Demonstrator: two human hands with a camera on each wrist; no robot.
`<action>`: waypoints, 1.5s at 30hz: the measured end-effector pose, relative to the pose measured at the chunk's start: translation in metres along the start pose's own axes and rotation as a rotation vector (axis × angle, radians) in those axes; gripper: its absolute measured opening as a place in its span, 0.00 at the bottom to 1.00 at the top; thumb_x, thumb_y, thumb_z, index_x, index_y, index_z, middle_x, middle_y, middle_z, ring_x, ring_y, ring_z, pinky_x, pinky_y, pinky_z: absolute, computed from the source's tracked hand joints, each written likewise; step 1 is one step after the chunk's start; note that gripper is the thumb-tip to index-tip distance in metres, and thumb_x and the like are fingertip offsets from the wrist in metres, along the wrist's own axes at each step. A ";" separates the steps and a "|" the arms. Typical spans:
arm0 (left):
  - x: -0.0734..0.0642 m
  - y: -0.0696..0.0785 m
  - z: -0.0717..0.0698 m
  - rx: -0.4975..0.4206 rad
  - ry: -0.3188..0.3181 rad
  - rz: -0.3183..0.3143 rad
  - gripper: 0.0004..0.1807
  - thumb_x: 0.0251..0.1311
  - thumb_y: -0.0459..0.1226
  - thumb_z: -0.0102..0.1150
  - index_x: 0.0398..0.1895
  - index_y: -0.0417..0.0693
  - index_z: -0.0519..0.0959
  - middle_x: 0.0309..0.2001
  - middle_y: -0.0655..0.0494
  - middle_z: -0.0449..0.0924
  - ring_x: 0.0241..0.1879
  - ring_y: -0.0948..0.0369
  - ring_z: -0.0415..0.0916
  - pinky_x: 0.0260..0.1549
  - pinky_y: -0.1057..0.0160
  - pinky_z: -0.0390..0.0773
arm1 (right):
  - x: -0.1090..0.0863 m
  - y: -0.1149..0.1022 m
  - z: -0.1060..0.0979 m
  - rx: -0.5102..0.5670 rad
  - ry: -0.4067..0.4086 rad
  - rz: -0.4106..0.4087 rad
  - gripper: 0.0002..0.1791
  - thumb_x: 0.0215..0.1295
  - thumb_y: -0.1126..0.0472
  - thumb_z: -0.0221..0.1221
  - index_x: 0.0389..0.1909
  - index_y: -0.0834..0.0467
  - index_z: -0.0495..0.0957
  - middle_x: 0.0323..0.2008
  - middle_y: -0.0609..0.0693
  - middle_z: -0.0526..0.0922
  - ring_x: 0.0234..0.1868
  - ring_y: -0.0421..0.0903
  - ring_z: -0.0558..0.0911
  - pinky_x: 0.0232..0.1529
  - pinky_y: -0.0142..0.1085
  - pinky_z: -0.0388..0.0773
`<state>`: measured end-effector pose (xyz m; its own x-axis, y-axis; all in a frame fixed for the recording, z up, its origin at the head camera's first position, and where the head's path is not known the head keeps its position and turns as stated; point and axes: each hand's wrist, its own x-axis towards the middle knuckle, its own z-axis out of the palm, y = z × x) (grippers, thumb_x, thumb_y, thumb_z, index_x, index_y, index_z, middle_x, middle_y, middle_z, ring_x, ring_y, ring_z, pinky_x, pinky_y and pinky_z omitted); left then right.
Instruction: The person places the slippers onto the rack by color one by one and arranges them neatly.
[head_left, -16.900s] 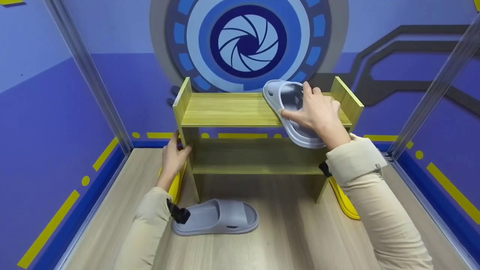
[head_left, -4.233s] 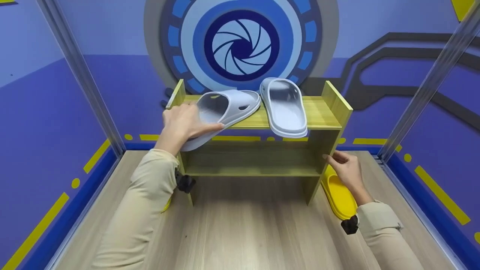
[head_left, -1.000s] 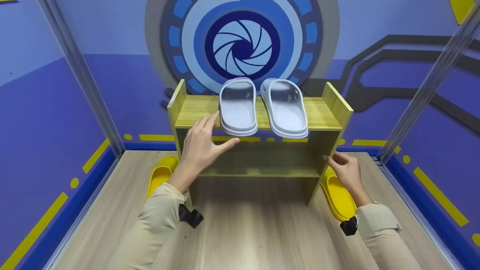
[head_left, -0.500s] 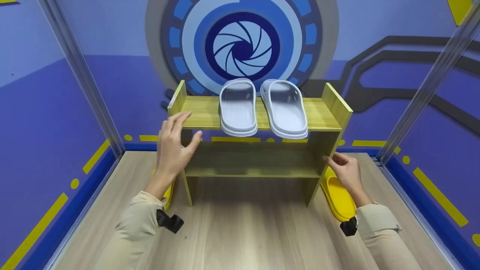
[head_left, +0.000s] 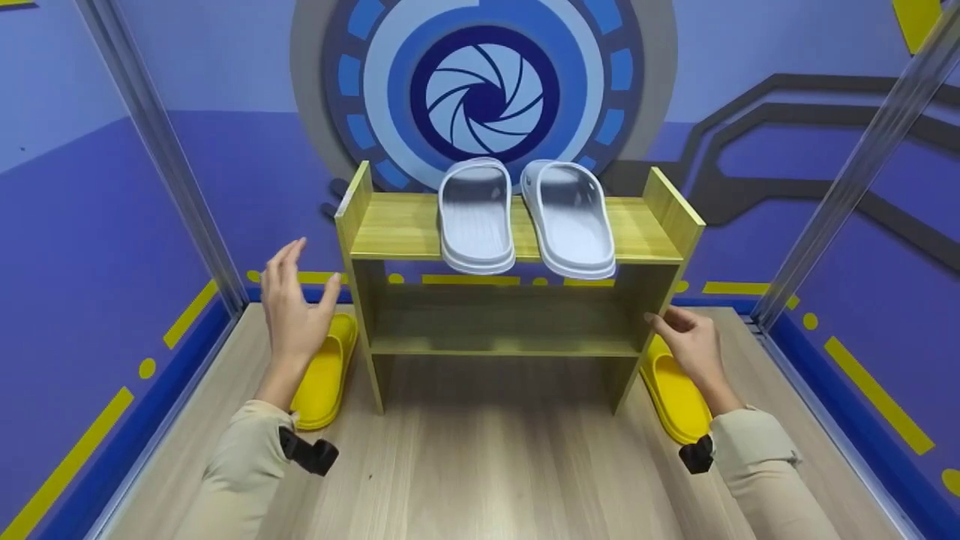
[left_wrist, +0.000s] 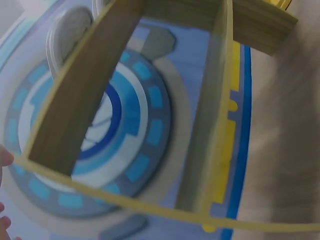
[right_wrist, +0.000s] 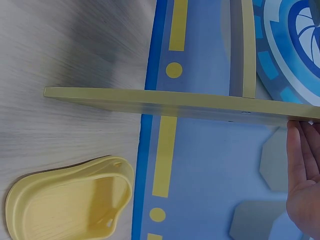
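The left hand (head_left: pixel 292 315), fingers spread and holding nothing, hovers left of the two-tier wooden shoe rack (head_left: pixel 517 300). A yellow rubber slipper (head_left: pixel 324 371) lies directly below it, lengthwise alongside the rack's left panel. The right hand (head_left: pixel 694 351), fingers straight, touches the rack's right panel.

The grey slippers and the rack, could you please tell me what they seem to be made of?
The grey slippers look like moulded foam or soft rubber, matte: one-piece shape, rounded thick edges, ribbed footbed. The rack looks like laminated board with a yellow-green wood-grain print, low sheen: flat panels with even streaks; solid wood cannot be ruled out.
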<state>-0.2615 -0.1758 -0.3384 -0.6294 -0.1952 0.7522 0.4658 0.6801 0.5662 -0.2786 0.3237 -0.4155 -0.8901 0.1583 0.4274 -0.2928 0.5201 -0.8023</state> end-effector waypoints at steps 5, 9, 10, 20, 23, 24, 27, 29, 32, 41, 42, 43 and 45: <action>-0.009 -0.024 -0.002 0.041 -0.036 -0.182 0.35 0.53 0.42 0.58 0.63 0.43 0.57 0.61 0.46 0.52 0.60 0.52 0.48 0.55 0.48 0.48 | 0.000 -0.002 0.000 0.035 -0.006 0.002 0.22 0.56 0.53 0.59 0.47 0.64 0.76 0.39 0.57 0.80 0.35 0.38 0.78 0.38 0.25 0.71; -0.016 -0.039 -0.003 0.074 -0.052 -0.297 0.38 0.53 0.45 0.58 0.65 0.45 0.54 0.62 0.46 0.50 0.61 0.51 0.47 0.55 0.48 0.46 | -0.004 -0.014 -0.001 0.086 -0.015 -0.025 0.19 0.56 0.60 0.59 0.46 0.67 0.76 0.39 0.62 0.79 0.35 0.37 0.78 0.37 0.23 0.71; -0.018 -0.042 -0.003 0.077 -0.055 -0.322 0.38 0.53 0.46 0.58 0.65 0.46 0.54 0.62 0.45 0.50 0.61 0.50 0.47 0.56 0.47 0.45 | -0.005 -0.018 -0.001 0.087 -0.015 -0.029 0.19 0.57 0.61 0.59 0.46 0.68 0.75 0.39 0.62 0.79 0.35 0.37 0.78 0.37 0.23 0.71; -0.036 -0.068 0.005 0.071 -0.080 -0.479 0.44 0.51 0.52 0.57 0.66 0.46 0.49 0.62 0.41 0.49 0.61 0.47 0.45 0.56 0.44 0.43 | -0.011 -0.033 -0.002 0.062 -0.014 -0.019 0.19 0.58 0.61 0.57 0.47 0.69 0.74 0.40 0.62 0.78 0.35 0.38 0.77 0.38 0.22 0.70; -0.043 -0.077 0.008 0.060 -0.076 -0.490 0.44 0.51 0.51 0.58 0.66 0.45 0.49 0.62 0.40 0.50 0.61 0.46 0.46 0.56 0.45 0.42 | -0.011 -0.033 -0.002 0.057 -0.014 -0.018 0.19 0.58 0.61 0.57 0.47 0.69 0.74 0.40 0.63 0.78 0.35 0.37 0.77 0.37 0.22 0.70; -0.045 -0.080 0.009 0.058 -0.073 -0.493 0.44 0.51 0.51 0.58 0.66 0.45 0.49 0.62 0.40 0.50 0.61 0.46 0.46 0.56 0.45 0.43 | -0.011 -0.033 -0.002 0.056 -0.012 -0.018 0.19 0.58 0.60 0.57 0.47 0.69 0.74 0.40 0.63 0.78 0.35 0.36 0.77 0.37 0.22 0.70; -0.053 -0.089 0.010 0.038 -0.063 -0.507 0.44 0.50 0.49 0.59 0.66 0.43 0.49 0.62 0.41 0.51 0.61 0.46 0.47 0.57 0.47 0.44 | -0.011 -0.032 -0.002 0.061 -0.009 -0.022 0.19 0.58 0.61 0.57 0.46 0.69 0.74 0.40 0.63 0.78 0.34 0.36 0.77 0.37 0.22 0.70; -0.058 -0.094 0.011 0.023 -0.058 -0.521 0.44 0.51 0.48 0.59 0.66 0.43 0.49 0.62 0.41 0.51 0.61 0.46 0.47 0.57 0.47 0.44 | -0.011 -0.032 -0.002 0.067 -0.007 -0.024 0.19 0.57 0.61 0.58 0.46 0.69 0.74 0.40 0.63 0.78 0.34 0.35 0.77 0.37 0.22 0.70; -0.066 -0.103 0.013 0.005 -0.060 -0.545 0.44 0.51 0.47 0.60 0.66 0.43 0.48 0.62 0.41 0.50 0.61 0.47 0.46 0.57 0.47 0.45 | -0.010 -0.032 -0.002 0.073 -0.008 -0.024 0.19 0.57 0.62 0.58 0.46 0.70 0.74 0.40 0.63 0.78 0.34 0.35 0.77 0.37 0.22 0.70; -0.088 -0.122 0.021 0.039 -0.115 -0.656 0.47 0.52 0.49 0.58 0.67 0.42 0.43 0.64 0.37 0.43 0.62 0.43 0.42 0.56 0.44 0.43 | -0.010 -0.032 -0.001 0.041 -0.004 -0.023 0.19 0.57 0.61 0.58 0.46 0.69 0.75 0.39 0.62 0.79 0.34 0.39 0.77 0.36 0.22 0.70; -0.090 -0.124 0.022 0.043 -0.119 -0.666 0.47 0.52 0.49 0.58 0.67 0.42 0.43 0.64 0.37 0.43 0.62 0.43 0.42 0.56 0.43 0.43 | -0.010 -0.032 -0.002 0.040 -0.003 -0.024 0.19 0.57 0.61 0.58 0.46 0.69 0.75 0.39 0.62 0.79 0.34 0.39 0.77 0.36 0.22 0.70; -0.092 -0.125 0.023 0.048 -0.122 -0.673 0.47 0.51 0.49 0.58 0.67 0.41 0.43 0.63 0.36 0.43 0.62 0.42 0.42 0.56 0.42 0.44 | -0.010 -0.032 -0.001 0.043 -0.003 -0.023 0.19 0.57 0.61 0.58 0.46 0.69 0.75 0.39 0.62 0.79 0.34 0.38 0.77 0.36 0.22 0.70; -0.097 -0.130 0.026 0.052 -0.124 -0.685 0.48 0.51 0.48 0.59 0.67 0.41 0.43 0.63 0.35 0.43 0.61 0.42 0.42 0.55 0.41 0.45 | -0.010 -0.032 -0.001 0.048 -0.003 -0.024 0.19 0.57 0.61 0.58 0.46 0.70 0.75 0.39 0.62 0.79 0.34 0.38 0.77 0.36 0.22 0.71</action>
<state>-0.2771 -0.2269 -0.4930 -0.8384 -0.5125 0.1854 -0.0901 0.4658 0.8803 -0.2601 0.3066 -0.3935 -0.8838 0.1437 0.4453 -0.3301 0.4829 -0.8111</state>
